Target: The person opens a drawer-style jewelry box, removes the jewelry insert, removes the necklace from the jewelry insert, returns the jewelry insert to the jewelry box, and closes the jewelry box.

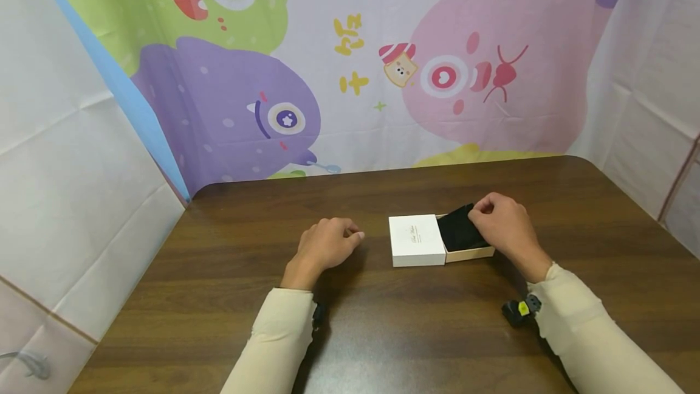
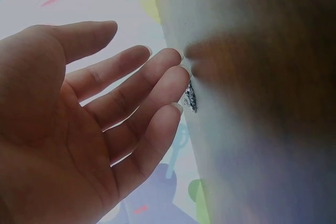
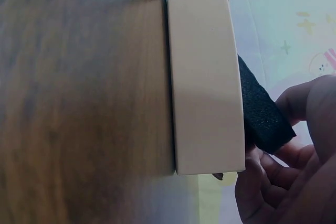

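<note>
A small white box (image 1: 417, 237) with fine lettering on top lies on the wooden table. Its pale peach inner drawer (image 1: 471, 255) is pulled out to the right and appears large in the right wrist view. From the drawer, a black foam pad (image 1: 459, 230) rises tilted, its far right edge lifted. My right hand (image 1: 504, 227) pinches that raised edge between thumb and fingers. Left of the box, my left hand (image 1: 328, 243) is at the tabletop, fingers loosely bent and holding nothing. Its empty palm shows in the left wrist view.
The dark brown table (image 1: 219, 297) has rounded far corners. A printed cartoon cloth (image 1: 361, 120) hangs along its far edge, with pale cloth walls (image 1: 71, 132) at both sides. Dark wrist cameras (image 1: 521, 310) are strapped under the beige sleeves (image 1: 596, 327).
</note>
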Available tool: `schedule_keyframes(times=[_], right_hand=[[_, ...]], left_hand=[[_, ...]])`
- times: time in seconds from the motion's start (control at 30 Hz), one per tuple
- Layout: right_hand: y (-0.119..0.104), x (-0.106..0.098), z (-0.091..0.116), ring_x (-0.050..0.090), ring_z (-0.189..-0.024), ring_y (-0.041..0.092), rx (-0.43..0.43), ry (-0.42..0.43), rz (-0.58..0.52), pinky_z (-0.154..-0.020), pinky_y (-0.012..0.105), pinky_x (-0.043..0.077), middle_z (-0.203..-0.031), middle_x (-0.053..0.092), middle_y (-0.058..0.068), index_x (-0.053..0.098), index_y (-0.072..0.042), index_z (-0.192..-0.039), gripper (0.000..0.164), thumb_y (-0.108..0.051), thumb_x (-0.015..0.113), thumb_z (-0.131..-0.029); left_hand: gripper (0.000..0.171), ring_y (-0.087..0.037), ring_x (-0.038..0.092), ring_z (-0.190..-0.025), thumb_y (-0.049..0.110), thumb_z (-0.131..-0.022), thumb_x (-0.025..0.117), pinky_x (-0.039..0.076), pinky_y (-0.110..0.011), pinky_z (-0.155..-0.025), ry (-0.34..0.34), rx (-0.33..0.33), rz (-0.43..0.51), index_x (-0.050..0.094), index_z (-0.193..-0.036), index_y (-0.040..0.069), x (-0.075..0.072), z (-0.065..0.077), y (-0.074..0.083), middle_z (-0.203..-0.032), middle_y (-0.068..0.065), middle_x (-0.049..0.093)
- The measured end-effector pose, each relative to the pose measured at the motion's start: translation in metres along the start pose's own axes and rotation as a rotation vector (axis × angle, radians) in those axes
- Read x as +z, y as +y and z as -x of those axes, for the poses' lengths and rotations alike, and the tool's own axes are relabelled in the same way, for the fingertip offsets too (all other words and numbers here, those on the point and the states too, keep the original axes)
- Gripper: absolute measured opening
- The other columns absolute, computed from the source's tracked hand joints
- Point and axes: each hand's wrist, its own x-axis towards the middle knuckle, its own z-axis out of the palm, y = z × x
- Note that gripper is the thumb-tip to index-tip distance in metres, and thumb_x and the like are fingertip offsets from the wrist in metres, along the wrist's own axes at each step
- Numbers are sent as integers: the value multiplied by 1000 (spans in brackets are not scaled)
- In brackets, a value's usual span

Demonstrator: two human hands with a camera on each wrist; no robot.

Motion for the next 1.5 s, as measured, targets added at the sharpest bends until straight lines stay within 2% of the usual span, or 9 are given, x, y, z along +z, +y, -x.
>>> schedule_keyframes(times=[0.3,0.83,1.07,1.5], right_hand=[[1,-1,-1,59,-81,30,-1,-2,46,-65,41,45,-99,67,15,67,-5,-101,20,-22,62,-92],[5,0,-3,61,-86,33,1,-31,91,-73,49,45,-97,68,14,67,-3,-101,21,-19,66,-88],[5,1,-3,63,-93,35,18,-53,103,-77,52,46,-104,68,17,65,-2,-108,30,-22,70,-86],[8,1,-5,61,-96,38,56,-88,137,-76,53,46,-107,65,19,60,0,-113,39,-25,71,-85]], left_hand=[[26,-20,68,-96,40,-99,62,51,-48,-80,6,1,-4,76,-112,22,-1,0,1,-103,6,73],[26,-20,68,-95,40,-99,62,51,-47,-79,8,3,-3,76,-112,22,0,1,0,-102,7,73],[26,-19,68,-95,40,-99,62,51,-47,-79,6,3,-6,76,-112,22,1,0,0,-102,7,73],[25,-19,68,-94,39,-99,62,51,-47,-79,0,7,-4,76,-111,21,0,1,3,-101,6,73]])
